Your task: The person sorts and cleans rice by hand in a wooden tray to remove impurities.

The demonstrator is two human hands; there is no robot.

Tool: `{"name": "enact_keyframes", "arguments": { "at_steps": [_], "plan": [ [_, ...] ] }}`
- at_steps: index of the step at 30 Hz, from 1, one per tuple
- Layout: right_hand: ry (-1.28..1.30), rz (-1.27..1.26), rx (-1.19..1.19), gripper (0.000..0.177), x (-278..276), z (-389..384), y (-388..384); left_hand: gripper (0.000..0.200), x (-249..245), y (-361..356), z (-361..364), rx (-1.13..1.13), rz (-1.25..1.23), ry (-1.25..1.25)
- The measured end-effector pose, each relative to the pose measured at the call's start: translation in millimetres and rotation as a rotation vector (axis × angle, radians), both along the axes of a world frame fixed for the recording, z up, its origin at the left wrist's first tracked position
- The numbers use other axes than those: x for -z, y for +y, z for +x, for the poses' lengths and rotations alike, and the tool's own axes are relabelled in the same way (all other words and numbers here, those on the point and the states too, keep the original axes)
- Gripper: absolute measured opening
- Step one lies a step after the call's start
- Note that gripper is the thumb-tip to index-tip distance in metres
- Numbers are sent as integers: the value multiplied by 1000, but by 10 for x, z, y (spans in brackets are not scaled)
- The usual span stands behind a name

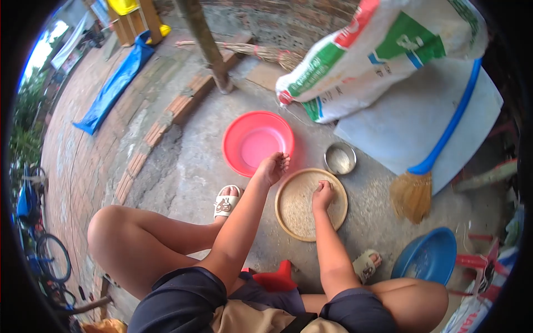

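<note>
A round shallow tray with a raised tan rim lies on the concrete, its bottom covered with pale grains. Over its upper right part is my right hand, fingers closed; anything inside them is too small to name. My left hand hangs above the gap between the tray and a pink basin, overlapping the basin's near rim in view. Its fingers are curled in, and what they hold, if anything, is hidden. Just beyond the tray stands a small metal bowl with some whitish grain in it.
A large white-and-green sack stands at the back on a grey sheet. A blue-handled broom leans at the right. Nearby are a blue basin and a red stool. A post rises behind the pink basin.
</note>
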State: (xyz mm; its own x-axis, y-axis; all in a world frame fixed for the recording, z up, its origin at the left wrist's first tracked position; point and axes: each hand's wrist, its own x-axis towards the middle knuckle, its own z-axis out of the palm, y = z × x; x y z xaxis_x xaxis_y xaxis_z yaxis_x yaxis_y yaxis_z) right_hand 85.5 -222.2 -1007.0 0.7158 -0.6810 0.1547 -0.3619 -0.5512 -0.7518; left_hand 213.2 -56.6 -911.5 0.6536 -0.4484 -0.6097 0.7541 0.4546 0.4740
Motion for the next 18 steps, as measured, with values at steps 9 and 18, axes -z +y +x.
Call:
{"name": "enact_keyframes", "arguments": {
  "at_steps": [9, 18],
  "plan": [
    [-311, 303, -553, 14, -1550, 1202, 1560, 25, -447, 585, 210, -499, -102, -147],
    [-338, 1496, -349, 30, -1981, 1322, 1812, 20, -1111, 1274, 349, -695, 129, -346]
  ]
}}
